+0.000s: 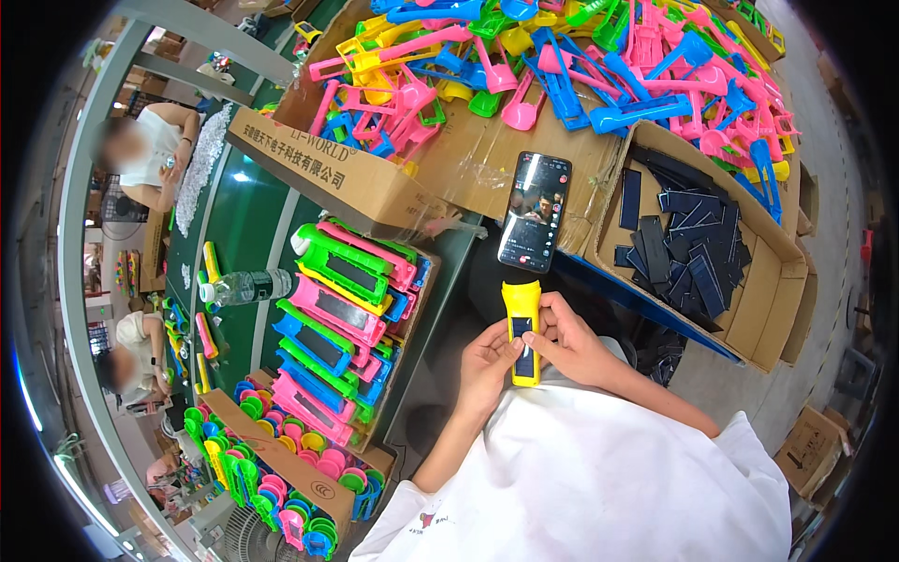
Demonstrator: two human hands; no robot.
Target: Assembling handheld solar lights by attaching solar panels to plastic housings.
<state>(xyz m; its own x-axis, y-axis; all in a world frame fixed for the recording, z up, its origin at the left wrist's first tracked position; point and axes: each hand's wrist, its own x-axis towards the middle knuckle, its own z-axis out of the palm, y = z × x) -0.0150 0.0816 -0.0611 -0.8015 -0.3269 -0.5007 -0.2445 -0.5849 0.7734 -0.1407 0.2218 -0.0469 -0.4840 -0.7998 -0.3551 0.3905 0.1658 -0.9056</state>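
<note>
Between my two hands is a yellow plastic flashlight-shaped casing, held upright with its wide end away from me. A dark rectangular strip lies along its flat face. My left hand grips the casing's left side, thumb on its edge. My right hand holds the other side, its thumb pressing on the strip. Just beyond the casing, a phone with a lit screen leans against cardboard. A carton of loose dark strips stands to the right.
A heap of pink, blue, green and yellow casings fills the far side. At left, rows of casings with dark strips lie stacked beside a plastic bottle. Nearer left is a box of round-ended pieces. Other people sit along the green bench.
</note>
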